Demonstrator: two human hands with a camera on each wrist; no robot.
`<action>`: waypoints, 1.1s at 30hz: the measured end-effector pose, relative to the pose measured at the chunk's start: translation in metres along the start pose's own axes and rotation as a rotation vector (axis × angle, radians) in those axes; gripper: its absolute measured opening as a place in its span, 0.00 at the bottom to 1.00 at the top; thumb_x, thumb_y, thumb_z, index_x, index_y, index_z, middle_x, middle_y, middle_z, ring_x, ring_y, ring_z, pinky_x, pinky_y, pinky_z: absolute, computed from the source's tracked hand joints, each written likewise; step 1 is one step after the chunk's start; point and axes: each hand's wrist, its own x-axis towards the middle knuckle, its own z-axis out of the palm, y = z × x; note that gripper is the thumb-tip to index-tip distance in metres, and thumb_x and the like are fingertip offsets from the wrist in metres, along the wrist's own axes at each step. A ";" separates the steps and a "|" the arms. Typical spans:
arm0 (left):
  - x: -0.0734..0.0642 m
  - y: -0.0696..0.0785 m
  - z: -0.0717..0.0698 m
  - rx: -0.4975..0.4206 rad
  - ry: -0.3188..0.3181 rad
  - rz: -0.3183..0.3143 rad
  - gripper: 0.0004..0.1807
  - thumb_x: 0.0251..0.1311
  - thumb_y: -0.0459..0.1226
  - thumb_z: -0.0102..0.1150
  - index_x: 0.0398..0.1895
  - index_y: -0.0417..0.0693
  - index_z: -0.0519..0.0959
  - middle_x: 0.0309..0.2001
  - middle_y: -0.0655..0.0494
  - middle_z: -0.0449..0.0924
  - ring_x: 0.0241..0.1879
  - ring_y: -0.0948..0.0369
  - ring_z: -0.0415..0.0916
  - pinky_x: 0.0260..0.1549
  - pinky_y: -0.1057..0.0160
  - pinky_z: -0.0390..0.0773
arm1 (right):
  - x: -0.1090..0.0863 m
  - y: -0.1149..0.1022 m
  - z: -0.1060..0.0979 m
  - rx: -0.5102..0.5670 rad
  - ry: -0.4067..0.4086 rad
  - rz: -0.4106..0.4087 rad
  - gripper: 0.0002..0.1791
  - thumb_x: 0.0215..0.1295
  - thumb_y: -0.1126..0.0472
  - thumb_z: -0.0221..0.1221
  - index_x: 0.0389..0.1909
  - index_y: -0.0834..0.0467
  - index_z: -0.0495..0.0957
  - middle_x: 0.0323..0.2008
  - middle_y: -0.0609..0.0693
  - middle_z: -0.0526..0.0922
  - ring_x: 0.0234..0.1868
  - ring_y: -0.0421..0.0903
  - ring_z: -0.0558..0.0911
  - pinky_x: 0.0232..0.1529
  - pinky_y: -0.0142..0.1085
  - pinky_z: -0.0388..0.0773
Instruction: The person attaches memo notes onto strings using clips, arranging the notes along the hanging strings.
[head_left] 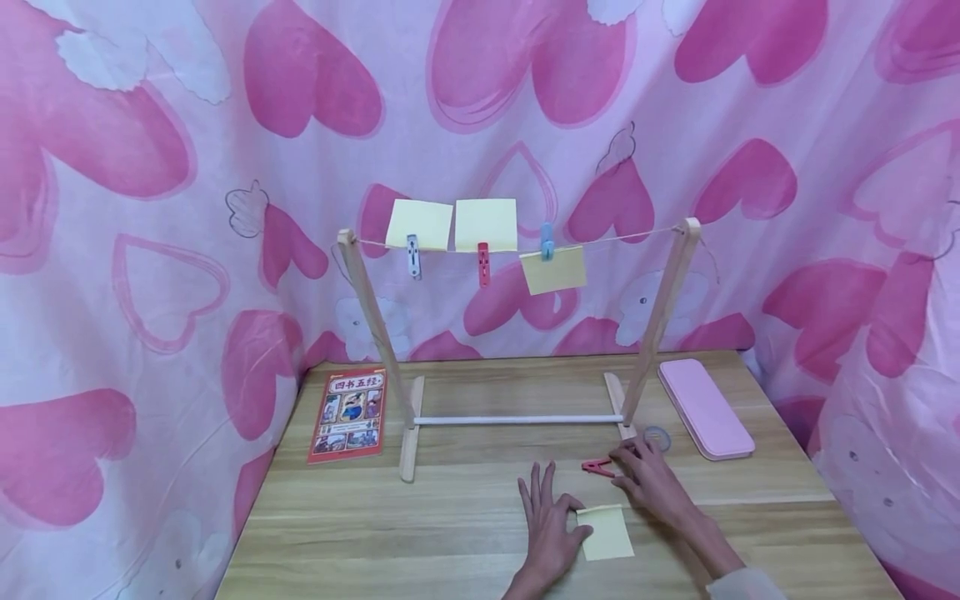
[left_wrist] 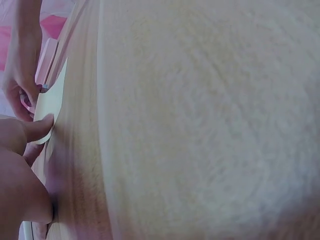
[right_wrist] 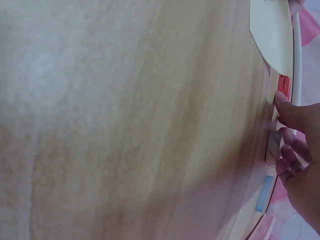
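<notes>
My left hand (head_left: 550,533) pinches a pale yellow sticky note (head_left: 609,535) at its left edge between thumb and index finger, the other fingers spread. In the left wrist view the note (left_wrist: 51,104) is tilted up from the wooden table. Just beyond it, my right hand (head_left: 654,482) holds the spread end of a red clothespin (head_left: 597,467) between thumb and fingertips. The right wrist view shows the thumb against the clothespin (right_wrist: 283,85), partly hidden by the note. The right hand's fingers are beside the foot of a wooden stand (head_left: 660,325).
A string (head_left: 633,237) between the stand's posts carries yellow notes clipped by a white-blue clothespin (head_left: 413,257), a red one (head_left: 483,265) and a blue one (head_left: 547,242). A red book (head_left: 348,414) lies left, a tape roll (head_left: 657,438) and pink case (head_left: 707,408) right.
</notes>
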 end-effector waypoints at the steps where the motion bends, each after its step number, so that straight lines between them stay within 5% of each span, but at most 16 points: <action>1: 0.000 0.000 0.000 -0.023 0.005 -0.005 0.17 0.45 0.48 0.86 0.35 0.59 0.87 0.75 0.36 0.73 0.80 0.36 0.59 0.80 0.58 0.07 | 0.000 0.000 0.001 0.002 0.007 -0.003 0.23 0.55 0.66 0.81 0.53 0.62 0.88 0.54 0.60 0.84 0.56 0.60 0.77 0.54 0.58 0.83; 6: 0.002 -0.001 -0.005 -0.193 0.059 -0.042 0.09 0.51 0.36 0.80 0.32 0.54 0.87 0.69 0.38 0.80 0.72 0.32 0.69 0.83 0.62 0.15 | -0.002 0.002 0.005 0.002 0.064 -0.048 0.21 0.52 0.68 0.82 0.48 0.58 0.88 0.51 0.55 0.85 0.54 0.55 0.77 0.50 0.53 0.80; 10: 0.007 -0.001 -0.018 -0.452 0.061 -0.141 0.08 0.56 0.31 0.75 0.35 0.51 0.87 0.53 0.48 0.87 0.60 0.49 0.81 0.85 0.43 0.52 | -0.004 0.005 0.009 0.026 0.105 -0.083 0.21 0.51 0.69 0.82 0.45 0.56 0.87 0.49 0.52 0.85 0.52 0.53 0.77 0.48 0.49 0.77; 12: 0.012 -0.002 -0.026 -0.605 0.024 -0.235 0.07 0.61 0.30 0.73 0.39 0.50 0.88 0.46 0.55 0.88 0.51 0.60 0.82 0.73 0.45 0.71 | -0.004 0.007 0.010 0.040 0.111 -0.085 0.21 0.51 0.68 0.82 0.46 0.56 0.87 0.49 0.51 0.85 0.51 0.53 0.77 0.48 0.48 0.76; 14: 0.017 -0.001 -0.035 -0.745 -0.026 -0.362 0.07 0.65 0.30 0.71 0.42 0.50 0.89 0.42 0.62 0.87 0.47 0.68 0.81 0.62 0.55 0.80 | -0.004 0.008 0.011 0.052 0.107 -0.086 0.22 0.51 0.68 0.82 0.49 0.57 0.88 0.50 0.51 0.85 0.52 0.53 0.76 0.49 0.48 0.75; 17: 0.024 -0.001 -0.044 -0.857 -0.058 -0.474 0.08 0.68 0.30 0.71 0.45 0.50 0.90 0.43 0.64 0.87 0.46 0.70 0.81 0.53 0.67 0.81 | -0.003 0.011 0.011 0.051 0.104 -0.103 0.24 0.51 0.67 0.82 0.50 0.56 0.88 0.52 0.53 0.85 0.52 0.53 0.77 0.50 0.49 0.75; 21: 0.032 0.002 -0.055 -0.952 -0.016 -0.534 0.08 0.68 0.31 0.70 0.48 0.45 0.90 0.45 0.59 0.88 0.46 0.68 0.83 0.51 0.70 0.82 | -0.003 0.012 0.009 0.104 0.113 -0.111 0.21 0.52 0.66 0.81 0.48 0.56 0.88 0.51 0.52 0.86 0.51 0.52 0.78 0.52 0.45 0.74; 24: 0.038 0.004 -0.063 -1.035 0.034 -0.555 0.10 0.68 0.31 0.71 0.51 0.39 0.89 0.45 0.52 0.89 0.45 0.65 0.84 0.48 0.70 0.84 | -0.003 0.011 0.002 0.265 0.069 -0.032 0.19 0.59 0.65 0.78 0.51 0.58 0.87 0.49 0.50 0.88 0.51 0.47 0.79 0.54 0.37 0.74; 28: 0.047 0.008 -0.076 -1.099 0.087 -0.604 0.13 0.67 0.31 0.74 0.52 0.36 0.87 0.46 0.48 0.88 0.45 0.63 0.85 0.50 0.70 0.86 | -0.001 0.006 -0.014 0.549 -0.040 0.172 0.17 0.75 0.63 0.68 0.60 0.63 0.83 0.47 0.51 0.88 0.47 0.39 0.82 0.48 0.30 0.80; 31: 0.054 0.011 -0.084 -1.127 0.121 -0.648 0.13 0.65 0.31 0.75 0.51 0.36 0.88 0.47 0.47 0.89 0.46 0.61 0.86 0.51 0.70 0.87 | 0.006 0.002 -0.030 0.612 -0.063 0.238 0.18 0.81 0.63 0.62 0.65 0.65 0.81 0.48 0.53 0.88 0.47 0.35 0.82 0.47 0.30 0.82; 33: 0.059 0.012 -0.089 -1.146 0.142 -0.662 0.12 0.65 0.31 0.76 0.49 0.35 0.89 0.49 0.42 0.90 0.49 0.59 0.88 0.53 0.69 0.87 | 0.013 -0.002 -0.042 0.618 -0.036 0.204 0.18 0.80 0.66 0.62 0.66 0.68 0.80 0.48 0.56 0.88 0.47 0.33 0.82 0.47 0.28 0.81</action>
